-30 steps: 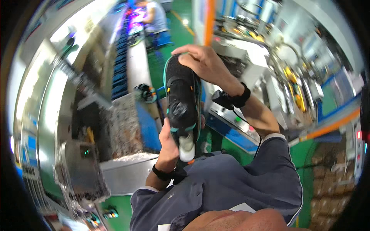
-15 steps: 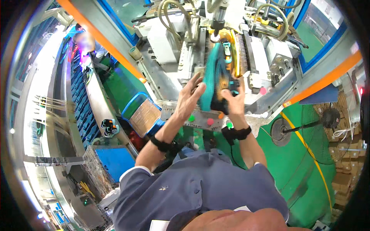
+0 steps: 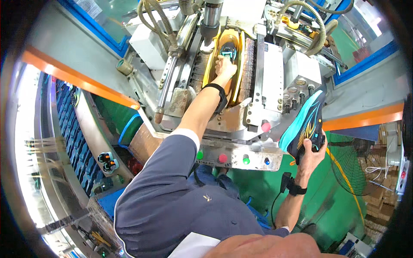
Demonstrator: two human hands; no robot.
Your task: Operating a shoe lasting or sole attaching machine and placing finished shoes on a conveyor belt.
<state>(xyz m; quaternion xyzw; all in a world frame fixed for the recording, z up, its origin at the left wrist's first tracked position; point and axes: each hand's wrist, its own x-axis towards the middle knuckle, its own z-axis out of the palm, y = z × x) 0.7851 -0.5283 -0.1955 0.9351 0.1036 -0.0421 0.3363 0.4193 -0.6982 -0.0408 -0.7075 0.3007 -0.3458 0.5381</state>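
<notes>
My right hand point(image 3: 310, 157) holds a sneaker point(image 3: 304, 124) by its heel end, out to the right of the machine. The shoe has a black upper with orange lines and a turquoise sole, and its toe points up. My left hand point(image 3: 224, 69) reaches into a yellow-lined cradle point(image 3: 241, 53) in the machine. Its fingers are closed on the turquoise part of a black-and-turquoise piece point(image 3: 228, 50) lying there; hand and wrist cover some of that piece. A metal press rod point(image 3: 211, 19) hangs just above and left of the cradle.
Coloured buttons point(image 3: 222, 158) line the machine's front panel. Metal rods and hoses point(image 3: 163, 21) flank the cradle. Leftward runs a blue ridged conveyor point(image 3: 72, 124), with black-and-turquoise pieces point(image 3: 108, 162) on the ledge beside it. A fan point(image 3: 355, 161) and stacked cartons point(image 3: 378, 185) stand right.
The sneaker has moved from between both hands over the machine's front to the right, in my right hand alone. My left hand has let go of it and reached forward into the cradle.
</notes>
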